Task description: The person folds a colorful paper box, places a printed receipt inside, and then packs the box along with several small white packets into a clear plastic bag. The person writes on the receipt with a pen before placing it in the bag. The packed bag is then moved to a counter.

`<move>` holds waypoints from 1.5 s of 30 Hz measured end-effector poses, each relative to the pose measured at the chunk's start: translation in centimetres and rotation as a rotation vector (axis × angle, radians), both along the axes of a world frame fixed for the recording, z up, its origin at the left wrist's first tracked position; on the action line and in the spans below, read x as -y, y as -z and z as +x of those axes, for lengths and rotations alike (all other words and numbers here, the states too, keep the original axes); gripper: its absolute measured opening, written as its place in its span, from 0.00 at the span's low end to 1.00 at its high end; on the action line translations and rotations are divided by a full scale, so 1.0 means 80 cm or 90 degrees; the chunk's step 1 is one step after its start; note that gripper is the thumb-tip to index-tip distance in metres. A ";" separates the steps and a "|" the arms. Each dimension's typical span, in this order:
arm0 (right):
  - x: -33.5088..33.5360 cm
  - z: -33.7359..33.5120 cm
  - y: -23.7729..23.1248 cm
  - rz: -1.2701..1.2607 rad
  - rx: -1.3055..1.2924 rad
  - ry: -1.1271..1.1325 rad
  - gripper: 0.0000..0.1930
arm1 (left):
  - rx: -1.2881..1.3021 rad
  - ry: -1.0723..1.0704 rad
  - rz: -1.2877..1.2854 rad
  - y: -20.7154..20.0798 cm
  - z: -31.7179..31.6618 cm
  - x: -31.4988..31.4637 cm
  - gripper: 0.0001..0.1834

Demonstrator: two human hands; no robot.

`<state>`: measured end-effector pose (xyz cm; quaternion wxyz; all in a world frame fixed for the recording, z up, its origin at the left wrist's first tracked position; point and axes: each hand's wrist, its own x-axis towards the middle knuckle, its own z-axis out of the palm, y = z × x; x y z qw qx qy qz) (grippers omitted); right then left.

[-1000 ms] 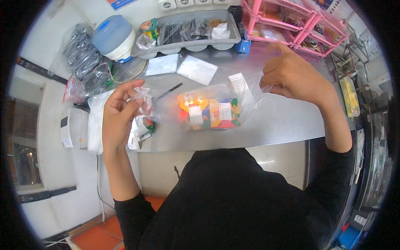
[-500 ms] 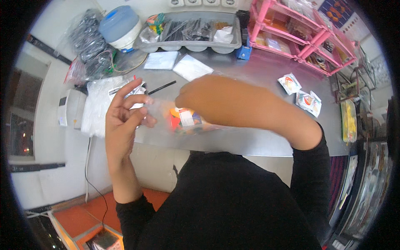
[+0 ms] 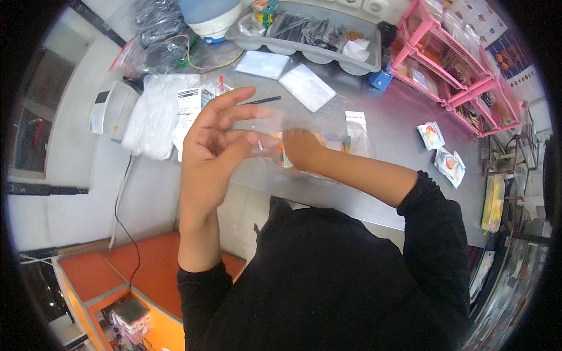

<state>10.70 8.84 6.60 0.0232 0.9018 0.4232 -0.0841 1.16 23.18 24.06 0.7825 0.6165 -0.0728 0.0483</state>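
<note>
A clear plastic bag (image 3: 339,127) lies spread over the front of the metal table. My left hand (image 3: 216,137) is raised at its left end, thumb and index finger pinching the thin plastic while the other fingers stay apart. My right hand (image 3: 301,149) is closed low over the bag's middle, knuckles up. Around it show parts of a colourful package (image 3: 335,145), orange, green and white, seen through the plastic. What my right fingers grip is hidden beneath the hand. A white paper slip (image 3: 356,120) lies by the bag's right part.
Behind are two white folded stacks (image 3: 307,86), a black pen (image 3: 266,100) and a grey divided tray (image 3: 310,50). White plastic bags (image 3: 158,117) and a printed receipt (image 3: 187,111) lie left. On the right are two small sachets (image 3: 449,166) and pink drawers (image 3: 445,70).
My right hand has lowered from its raised place onto the bag and package. My left hand keeps its pinch on the plastic. The view has shifted, and the white slip now shows.
</note>
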 end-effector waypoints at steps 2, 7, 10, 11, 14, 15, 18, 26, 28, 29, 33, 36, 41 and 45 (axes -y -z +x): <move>-0.004 -0.005 -0.030 0.046 -0.121 0.038 0.25 | -0.006 -0.033 0.025 0.000 0.001 -0.006 0.26; 0.086 -0.023 -0.182 0.104 -0.270 -0.028 0.14 | -0.015 -0.065 0.095 0.001 0.010 -0.015 0.28; 0.230 0.014 -0.227 0.553 -0.305 0.051 0.14 | -0.021 -0.078 0.099 -0.001 0.010 -0.017 0.29; 0.285 0.039 -0.222 0.643 -0.280 0.170 0.15 | -0.021 -0.085 0.101 -0.003 0.008 -0.017 0.29; 0.436 0.118 -0.098 0.298 0.040 0.618 0.16 | -0.030 -0.117 0.106 -0.005 0.004 -0.014 0.29; 0.480 0.137 -0.044 0.076 0.067 0.681 0.19 | -0.036 -0.122 0.117 -0.006 0.003 -0.013 0.29; 0.580 0.151 0.089 0.102 0.112 0.773 0.35 | -0.065 -0.154 0.129 -0.009 0.000 -0.009 0.28; 0.467 0.144 -0.044 0.442 -0.200 0.498 0.13 | -0.081 -0.116 0.103 -0.019 -0.004 -0.005 0.29; 0.363 0.089 -0.115 0.755 -0.242 0.313 0.10 | -0.083 -0.091 0.105 -0.018 -0.005 -0.007 0.31; 0.314 0.058 -0.150 0.647 -0.149 0.250 0.10 | -0.080 -0.074 0.103 -0.017 -0.005 -0.007 0.31; 0.109 -0.034 -0.181 0.371 0.067 -0.191 0.17 | -0.060 -0.016 0.079 -0.013 -0.007 -0.013 0.33; 0.052 -0.016 -0.161 -0.010 -0.121 -0.072 0.15 | -0.028 0.009 0.063 -0.009 -0.010 -0.016 0.33; 0.092 0.010 -0.104 -0.053 -0.157 0.019 0.20 | -0.032 0.057 0.030 -0.007 -0.011 -0.017 0.33; 0.109 -0.015 -0.057 0.021 -0.048 -0.004 0.23 | -0.032 0.016 0.071 -0.004 -0.007 -0.015 0.40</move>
